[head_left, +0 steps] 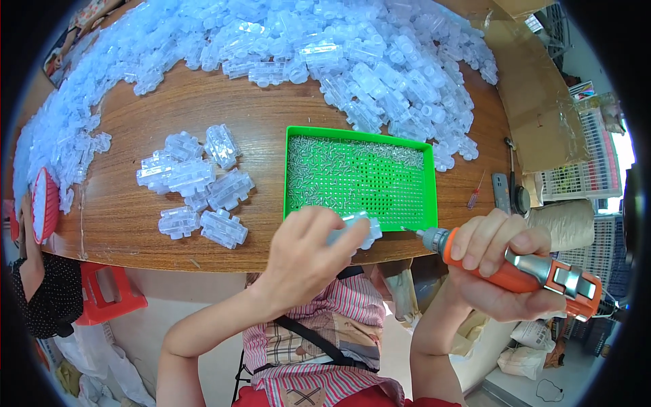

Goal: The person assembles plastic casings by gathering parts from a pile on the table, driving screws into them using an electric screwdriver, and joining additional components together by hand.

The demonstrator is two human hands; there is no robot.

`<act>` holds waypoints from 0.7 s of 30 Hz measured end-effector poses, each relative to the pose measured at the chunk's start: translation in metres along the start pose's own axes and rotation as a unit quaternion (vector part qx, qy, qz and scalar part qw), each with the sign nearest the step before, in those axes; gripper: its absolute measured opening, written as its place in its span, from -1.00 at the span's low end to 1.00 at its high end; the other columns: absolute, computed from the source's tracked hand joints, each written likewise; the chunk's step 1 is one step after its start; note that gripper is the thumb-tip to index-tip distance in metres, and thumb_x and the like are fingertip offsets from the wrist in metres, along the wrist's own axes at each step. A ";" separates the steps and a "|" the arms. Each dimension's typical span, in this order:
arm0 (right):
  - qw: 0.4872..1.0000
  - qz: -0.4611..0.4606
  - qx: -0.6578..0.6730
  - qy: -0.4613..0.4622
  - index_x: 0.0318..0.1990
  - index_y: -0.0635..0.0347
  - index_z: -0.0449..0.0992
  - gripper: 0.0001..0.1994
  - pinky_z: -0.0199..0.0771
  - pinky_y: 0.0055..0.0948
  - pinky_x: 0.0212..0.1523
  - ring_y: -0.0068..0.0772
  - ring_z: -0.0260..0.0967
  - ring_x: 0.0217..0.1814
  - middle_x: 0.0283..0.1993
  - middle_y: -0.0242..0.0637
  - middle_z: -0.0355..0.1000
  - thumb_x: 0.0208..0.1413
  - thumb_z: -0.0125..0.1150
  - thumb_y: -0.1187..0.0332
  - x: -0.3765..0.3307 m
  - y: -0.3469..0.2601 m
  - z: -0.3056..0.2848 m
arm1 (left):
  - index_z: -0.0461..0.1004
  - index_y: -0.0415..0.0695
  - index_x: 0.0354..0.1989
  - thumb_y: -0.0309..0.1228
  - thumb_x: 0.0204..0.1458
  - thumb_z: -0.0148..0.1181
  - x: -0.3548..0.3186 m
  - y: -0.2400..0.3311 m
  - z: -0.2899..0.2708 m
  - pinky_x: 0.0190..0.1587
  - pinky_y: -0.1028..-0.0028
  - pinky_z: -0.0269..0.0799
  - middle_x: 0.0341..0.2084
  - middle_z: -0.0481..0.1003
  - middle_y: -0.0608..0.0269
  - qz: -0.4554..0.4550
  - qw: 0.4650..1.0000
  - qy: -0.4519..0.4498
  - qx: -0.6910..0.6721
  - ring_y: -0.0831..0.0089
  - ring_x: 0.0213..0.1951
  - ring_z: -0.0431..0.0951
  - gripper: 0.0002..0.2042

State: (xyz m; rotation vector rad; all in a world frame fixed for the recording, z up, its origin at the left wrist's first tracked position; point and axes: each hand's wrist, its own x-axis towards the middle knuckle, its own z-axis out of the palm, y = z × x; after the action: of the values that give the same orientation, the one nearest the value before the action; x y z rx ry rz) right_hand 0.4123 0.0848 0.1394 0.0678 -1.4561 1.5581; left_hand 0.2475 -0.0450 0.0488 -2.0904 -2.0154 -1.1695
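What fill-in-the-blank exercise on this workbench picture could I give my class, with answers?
1. The right hand grips an electric screwdriver whose body is mainly ____.
2. The left hand holds a clear plastic housing by a screw tray coloured ____.
3. A small cluster of similar housings lies to the tray's ____.

Missing words: orange; green; left.

Bright light glares off plastic pieces [322, 55] beneath curved, black-rimmed edges.

Head-worn fisheye view, facing down, close above left hand [303, 252] and right hand [498, 298]
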 end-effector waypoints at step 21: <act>0.998 0.056 0.001 0.042 -0.24 0.30 0.39 -0.31 0.44 -0.33 -0.50 -0.33 0.35 -0.52 -0.53 -0.25 0.36 -0.03 0.14 -0.31 -0.015 0.022 0.026 | 0.20 -0.16 0.19 -0.38 -0.30 0.50 -0.010 -0.008 0.015 -0.05 0.28 0.39 -0.16 0.47 0.12 -0.106 0.969 -0.037 -0.220 0.19 -0.12 0.49 -0.21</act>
State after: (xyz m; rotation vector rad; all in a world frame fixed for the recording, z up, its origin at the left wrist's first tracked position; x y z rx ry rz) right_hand 0.3915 0.0595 0.1216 -0.0785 -1.4131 1.6330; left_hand 0.2496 -0.0444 0.0291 -2.1558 -2.2257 -1.7425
